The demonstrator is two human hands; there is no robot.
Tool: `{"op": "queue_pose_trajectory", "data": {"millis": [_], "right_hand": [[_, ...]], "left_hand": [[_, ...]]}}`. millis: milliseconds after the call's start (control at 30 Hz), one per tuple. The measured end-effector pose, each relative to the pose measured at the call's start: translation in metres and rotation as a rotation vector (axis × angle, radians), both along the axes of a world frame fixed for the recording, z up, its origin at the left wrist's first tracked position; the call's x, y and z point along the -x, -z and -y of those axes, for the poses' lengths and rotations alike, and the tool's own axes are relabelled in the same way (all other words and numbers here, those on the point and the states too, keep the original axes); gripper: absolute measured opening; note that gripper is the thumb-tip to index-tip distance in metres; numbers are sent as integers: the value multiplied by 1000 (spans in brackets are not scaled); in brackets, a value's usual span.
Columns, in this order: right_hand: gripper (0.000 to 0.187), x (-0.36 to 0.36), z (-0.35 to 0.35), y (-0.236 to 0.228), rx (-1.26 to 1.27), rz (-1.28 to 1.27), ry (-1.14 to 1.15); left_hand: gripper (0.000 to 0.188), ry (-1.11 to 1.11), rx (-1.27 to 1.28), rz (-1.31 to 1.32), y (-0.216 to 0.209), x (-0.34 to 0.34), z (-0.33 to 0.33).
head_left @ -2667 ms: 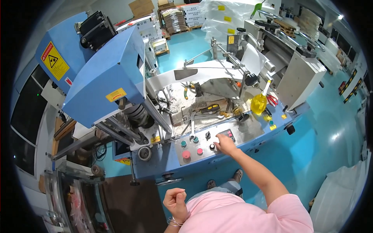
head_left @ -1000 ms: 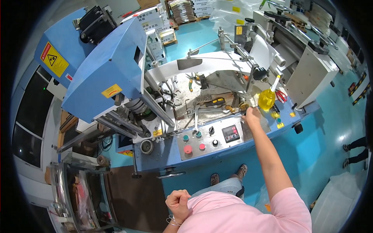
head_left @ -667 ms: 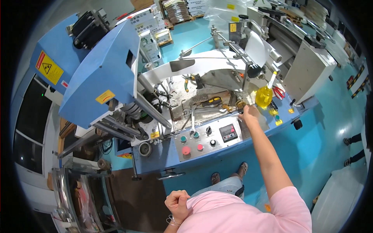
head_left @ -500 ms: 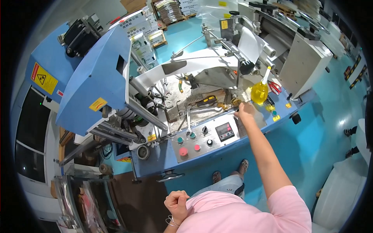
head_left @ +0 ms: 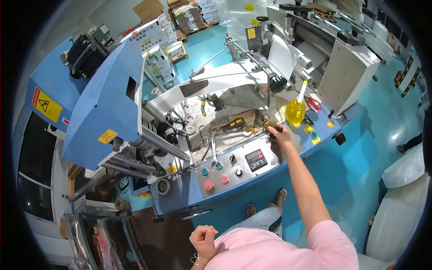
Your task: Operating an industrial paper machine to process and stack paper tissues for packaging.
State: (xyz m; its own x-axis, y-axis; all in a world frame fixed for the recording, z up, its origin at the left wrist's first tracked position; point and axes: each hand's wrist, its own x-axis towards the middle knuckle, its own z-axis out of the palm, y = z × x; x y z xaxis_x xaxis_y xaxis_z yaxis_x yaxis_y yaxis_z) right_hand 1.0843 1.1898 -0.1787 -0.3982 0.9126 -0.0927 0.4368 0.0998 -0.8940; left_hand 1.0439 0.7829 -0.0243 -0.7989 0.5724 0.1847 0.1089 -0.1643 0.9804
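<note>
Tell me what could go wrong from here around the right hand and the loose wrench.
The right hand is close to the yellow bottle, so a sideways swing might knock it over.
The wrench reaches onto the panel, with one end right by a green button; a nudge could perhaps press it.

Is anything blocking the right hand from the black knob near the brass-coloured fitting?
Nothing visible: the right hand is at the black knob, partly covering it, so exact contact is hidden. The brass-coloured fitting lies just beyond; the yellow squeeze bottle stands off to the right.
</note>
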Motion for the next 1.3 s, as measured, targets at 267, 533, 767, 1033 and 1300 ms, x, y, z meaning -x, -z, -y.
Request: {"op": "queue_pose_trajectory", "data": {"millis": [267,533,767,1033,1300], "right_hand": [[30,22,10,23,665,-1185,474],[27,20,8,23,596,-1125,407],[26,18,13,25,505,-1085,398],[28,25,15,20,478,-1032,429],[31,15,1,20,617,-1038,392]], "left_hand": [[20,32,84,21,6,5,-7],[22,25,166,-5,-2,5,-19],[13,120,324,-30,0,7,-31],[9,336,448,-93,16,10,-84],[12,180,154,-307,-27,59,-194]]}}
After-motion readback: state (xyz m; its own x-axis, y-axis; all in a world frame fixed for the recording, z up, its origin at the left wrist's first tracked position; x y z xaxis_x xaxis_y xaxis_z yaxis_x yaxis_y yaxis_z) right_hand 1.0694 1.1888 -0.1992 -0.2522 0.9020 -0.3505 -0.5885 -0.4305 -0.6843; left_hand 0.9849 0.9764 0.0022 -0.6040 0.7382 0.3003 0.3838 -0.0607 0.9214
